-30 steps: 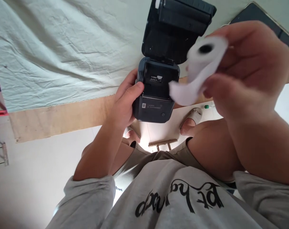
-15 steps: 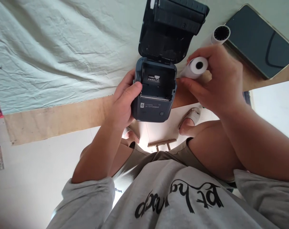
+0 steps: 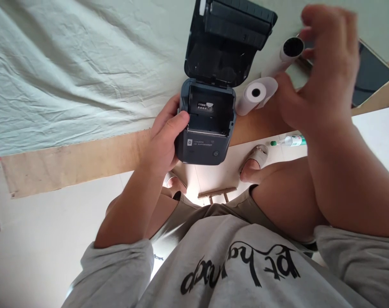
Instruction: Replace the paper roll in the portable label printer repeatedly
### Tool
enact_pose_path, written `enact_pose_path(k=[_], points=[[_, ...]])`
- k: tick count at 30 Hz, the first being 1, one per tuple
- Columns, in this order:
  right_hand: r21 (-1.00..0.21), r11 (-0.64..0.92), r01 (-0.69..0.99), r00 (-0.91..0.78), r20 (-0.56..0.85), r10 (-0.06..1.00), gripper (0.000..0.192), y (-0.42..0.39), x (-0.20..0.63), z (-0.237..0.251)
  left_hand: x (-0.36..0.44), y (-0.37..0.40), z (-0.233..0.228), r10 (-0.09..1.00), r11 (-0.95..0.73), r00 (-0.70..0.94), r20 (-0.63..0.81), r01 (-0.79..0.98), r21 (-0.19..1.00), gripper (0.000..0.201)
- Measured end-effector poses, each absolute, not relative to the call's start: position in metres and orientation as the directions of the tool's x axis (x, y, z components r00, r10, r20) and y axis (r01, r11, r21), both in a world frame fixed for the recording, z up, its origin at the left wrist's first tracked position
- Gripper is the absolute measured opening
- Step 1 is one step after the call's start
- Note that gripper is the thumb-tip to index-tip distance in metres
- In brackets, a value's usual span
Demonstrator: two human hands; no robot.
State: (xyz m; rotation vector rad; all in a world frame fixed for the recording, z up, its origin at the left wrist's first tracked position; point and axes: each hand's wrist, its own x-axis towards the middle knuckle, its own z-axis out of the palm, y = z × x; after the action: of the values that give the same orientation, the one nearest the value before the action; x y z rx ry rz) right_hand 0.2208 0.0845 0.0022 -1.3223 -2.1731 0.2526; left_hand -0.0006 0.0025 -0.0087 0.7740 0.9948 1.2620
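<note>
My left hand (image 3: 169, 132) grips the side of a dark portable label printer (image 3: 202, 147), thumb along its edge. The printer's lid (image 3: 225, 47) is swung up, and its paper bay shows no roll inside. Just right of the printer stands a small white paper roll (image 3: 254, 93) with a loose end curling away from it. Behind that stands a second white roll (image 3: 279, 60) with a wide dark core. Fingers spread, my right hand (image 3: 325, 68) hovers beside the second roll; the hand is slightly blurred and holds nothing I can see.
A dark tablet-like device (image 3: 372, 77) lies at the right, partly behind my right hand. Pale green cloth (image 3: 85, 72) covers the table up to its bare wooden edge (image 3: 75, 164). Below on the floor are a plastic bottle (image 3: 292, 140) and my sandalled feet.
My right hand has let go of the small paper roll and moved up and right towards the wide-cored roll. The small roll's end has come loose. My left hand keeps the printer nearly still.
</note>
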Motion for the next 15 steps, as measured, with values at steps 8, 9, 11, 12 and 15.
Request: enact_pose_path(k=[8,9,11,12,15], points=[[-0.503,0.442,0.743,-0.294,0.348,0.890,0.051,0.085,0.223,-0.013,-0.003,0.003,-0.011,0.989,0.147,0.033,-0.147,-0.417,0.897,0.027],[-0.515,0.449,0.730,-0.293,0.357,0.887,0.051,0.082,0.224,-0.012,-0.003,0.003,-0.011,0.989,0.147,0.037,-0.145,-0.415,0.898,0.027],[-0.514,0.463,0.722,-0.303,0.366,0.880,0.051,0.079,0.225,-0.012,-0.003,0.003,-0.012,0.989,0.145,0.044,-0.140,-0.409,0.901,0.027],[-0.499,0.465,0.732,-0.311,0.362,0.879,0.048,0.078,0.226,-0.012,-0.004,0.003,-0.012,0.990,0.143,0.046,-0.136,-0.406,0.903,0.026],[-0.421,0.451,0.787,-0.324,0.340,0.883,0.036,0.078,0.229,-0.012,-0.004,0.004,-0.012,0.990,0.140,0.051,-0.131,-0.402,0.905,0.025]])
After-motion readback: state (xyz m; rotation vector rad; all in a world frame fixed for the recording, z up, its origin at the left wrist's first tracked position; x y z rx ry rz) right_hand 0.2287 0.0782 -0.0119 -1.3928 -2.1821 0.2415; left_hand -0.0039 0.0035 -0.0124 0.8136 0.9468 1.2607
